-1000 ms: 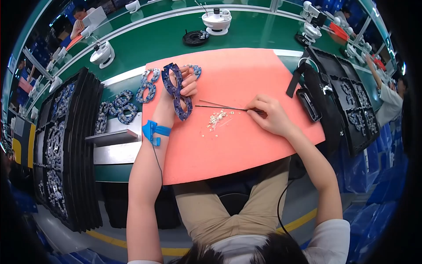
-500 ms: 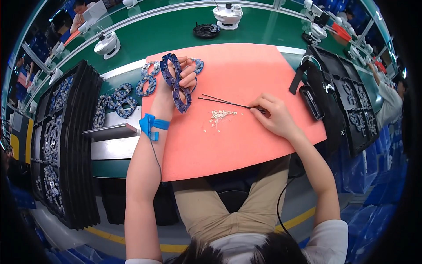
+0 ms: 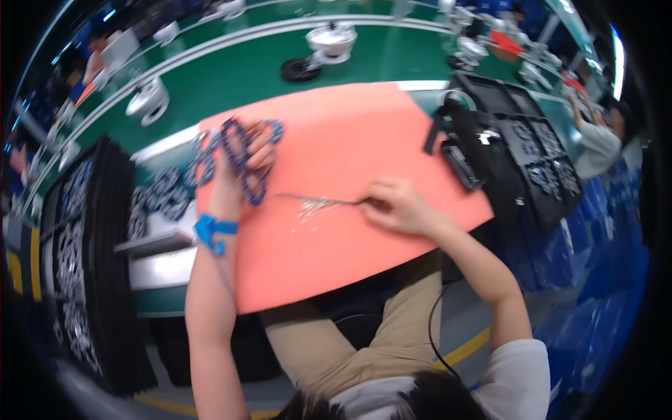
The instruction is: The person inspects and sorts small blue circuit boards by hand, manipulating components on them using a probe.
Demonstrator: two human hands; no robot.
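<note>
My left hand [image 3: 260, 150] is closed on a dark blue-purple circuit board [image 3: 242, 169] shaped like a figure eight, raised tilted over the left of the pink mat [image 3: 350, 259]. My right hand [image 3: 400, 205] pinches thin dark tweezers [image 3: 297, 197], which point left across the mat. Their two prongs look close together, but blur hides whether anything is between the tips. Just below them lies a loose heap of tiny whitish parts [image 3: 308, 208]. Other looped boards [image 3: 203, 162] rest at the mat's left edge, behind my left wrist, which wears a blue strap [image 3: 213, 229].
Stacked black trays [image 3: 105, 280] of boards stand at left, beside more loose boards [image 3: 164, 192]. At right are a black case [image 3: 460, 164] and a black tray [image 3: 507, 112] with boards. White devices [image 3: 330, 42] stand on the green bench [image 3: 252, 59]. Another person [image 3: 598, 147] is at far right.
The whole view has shifted and blurred, with the scene sliding left and down. The tweezers lie lower toward the heap, and their prongs look closer together. Both hands keep their holds.
</note>
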